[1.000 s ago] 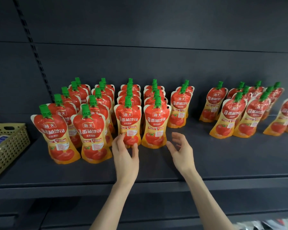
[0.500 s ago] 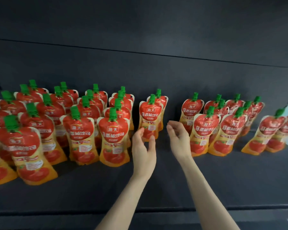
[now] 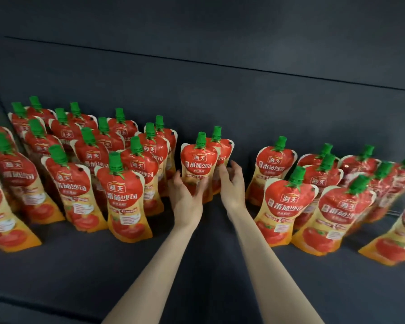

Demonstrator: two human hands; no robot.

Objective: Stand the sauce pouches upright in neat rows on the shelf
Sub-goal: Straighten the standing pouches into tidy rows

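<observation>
Red pouch (image 3: 198, 164) between both hands (image 3: 188, 202) (image 3: 232, 189).

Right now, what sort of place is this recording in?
Most likely a shop aisle, or a mock-up of one: a dark display shelf with a panelled back wall, stocked with rows of identical green-capped sauce pouches, all facing front.

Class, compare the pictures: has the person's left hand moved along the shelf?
Yes. Against the shelf, the left hand moved right and deeper, onto the front pouch.
</observation>
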